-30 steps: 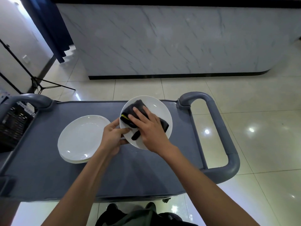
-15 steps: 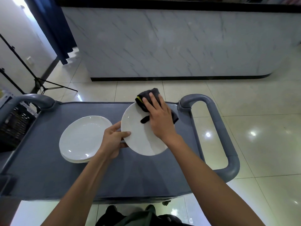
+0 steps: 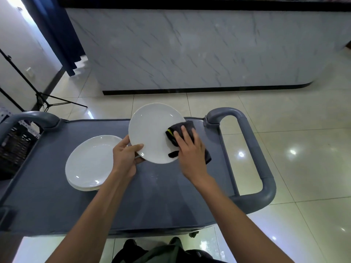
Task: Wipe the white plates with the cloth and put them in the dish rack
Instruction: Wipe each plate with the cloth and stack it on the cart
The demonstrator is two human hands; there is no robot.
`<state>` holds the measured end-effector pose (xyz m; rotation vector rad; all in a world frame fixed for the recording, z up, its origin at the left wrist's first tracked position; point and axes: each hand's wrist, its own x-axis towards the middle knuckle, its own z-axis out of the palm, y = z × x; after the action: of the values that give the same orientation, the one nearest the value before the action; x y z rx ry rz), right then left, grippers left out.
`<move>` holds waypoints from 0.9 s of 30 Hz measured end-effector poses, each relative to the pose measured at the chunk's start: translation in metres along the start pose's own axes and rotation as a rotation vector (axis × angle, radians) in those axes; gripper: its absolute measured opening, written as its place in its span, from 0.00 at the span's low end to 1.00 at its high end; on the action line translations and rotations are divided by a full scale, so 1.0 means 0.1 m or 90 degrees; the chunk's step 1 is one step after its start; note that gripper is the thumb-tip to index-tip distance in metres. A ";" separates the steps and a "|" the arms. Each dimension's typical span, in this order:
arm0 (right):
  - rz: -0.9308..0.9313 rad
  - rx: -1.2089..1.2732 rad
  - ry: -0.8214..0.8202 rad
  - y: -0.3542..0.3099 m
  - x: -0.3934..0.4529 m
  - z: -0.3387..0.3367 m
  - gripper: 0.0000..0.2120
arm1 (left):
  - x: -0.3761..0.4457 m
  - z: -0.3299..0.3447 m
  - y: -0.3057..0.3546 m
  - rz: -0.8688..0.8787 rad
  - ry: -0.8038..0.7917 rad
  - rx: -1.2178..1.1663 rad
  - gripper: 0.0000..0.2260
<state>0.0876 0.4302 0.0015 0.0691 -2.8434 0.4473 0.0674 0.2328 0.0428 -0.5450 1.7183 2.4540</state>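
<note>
My left hand [image 3: 125, 155] pinches the near left rim of a white plate [image 3: 152, 130], thumb on top, and holds it tilted above the grey cart top [image 3: 161, 196]. My right hand [image 3: 189, 147] presses a dark grey cloth [image 3: 182, 130] with a yellow tag against the plate's right edge, fingers spread flat over it. Part of the cloth hangs past the rim under my palm. A stack of white plates [image 3: 91, 162] lies on the cart to the left of my left hand.
A black dish rack [image 3: 13, 147] sits at the far left edge, mostly cut off. The cart's grey loop handle [image 3: 254, 158] sticks out on the right. A marble-fronted counter [image 3: 190, 50] and a tripod leg [image 3: 47, 99] stand beyond on the tiled floor.
The plate has tipped up and away from me. My right hand slid the cloth from the plate's far edge down to its right edge. My left hand kept its grip on the rim.
</note>
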 end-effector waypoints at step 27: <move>-0.008 0.051 0.028 0.01 0.26 -0.08 0.31 | 0.04 -0.19 -0.02 -0.002 -0.020 0.074 0.20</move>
<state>0.0643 0.4335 0.0156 0.0905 -2.7803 0.5537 0.0684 0.2159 0.0343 -0.4934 1.8322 2.3281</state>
